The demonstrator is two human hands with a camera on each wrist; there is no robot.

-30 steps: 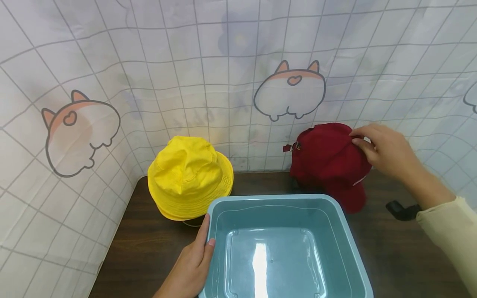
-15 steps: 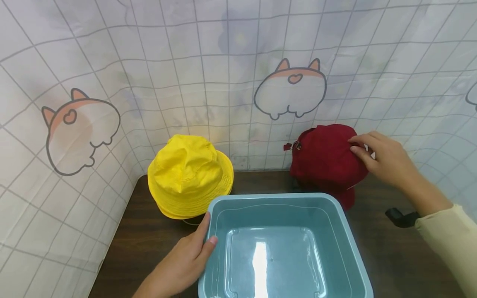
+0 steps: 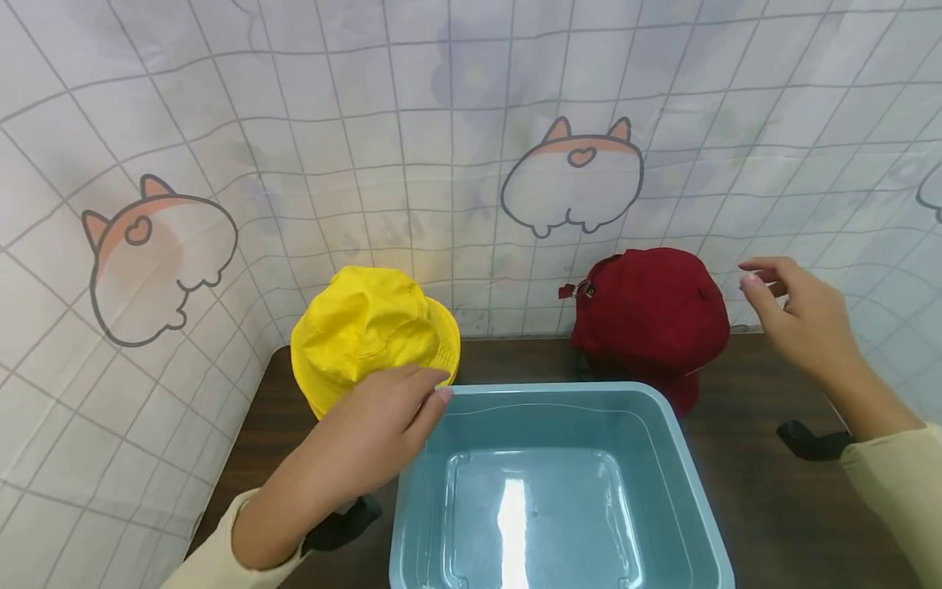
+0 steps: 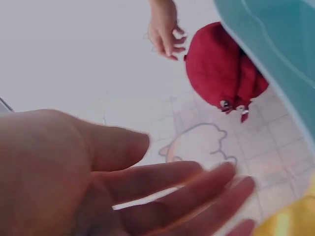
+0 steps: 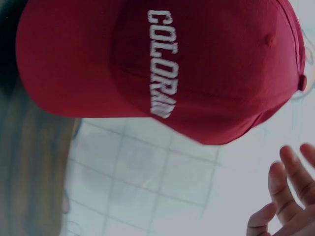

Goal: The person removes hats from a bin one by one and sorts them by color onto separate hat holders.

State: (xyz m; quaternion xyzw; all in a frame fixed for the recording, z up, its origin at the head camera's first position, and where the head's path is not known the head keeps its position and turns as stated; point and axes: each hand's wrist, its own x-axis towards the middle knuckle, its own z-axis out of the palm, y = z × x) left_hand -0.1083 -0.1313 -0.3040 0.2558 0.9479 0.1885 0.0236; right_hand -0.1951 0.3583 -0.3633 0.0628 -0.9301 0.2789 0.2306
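Note:
A dark red baseball cap [image 3: 651, 311] with white lettering sits at the back right; its brim points down toward the table. My right hand [image 3: 805, 319] is just right of the cap, fingers loosely bent and apart from it, as the right wrist view also shows. A yellow bucket hat [image 3: 368, 319] stands at the back left. In front of it, overlapping its brim in the head view, is my left hand [image 3: 375, 421], holding nothing; its fingers [image 4: 172, 201] look loosely extended in the left wrist view. A blue-grey plastic basin [image 3: 537, 515] lies between the hands, its left rim close to my left fingertips.
The dark wooden table [image 3: 780, 507] carries the basin and both hats. Behind them rises a white grid-patterned cloth [image 3: 456, 98] with cartoon corgi prints, which also runs along the left and right sides.
My right hand has let go of the cap and drawn back to the right. The left hand has left the basin's side and risen forward, over the yellow hat's brim.

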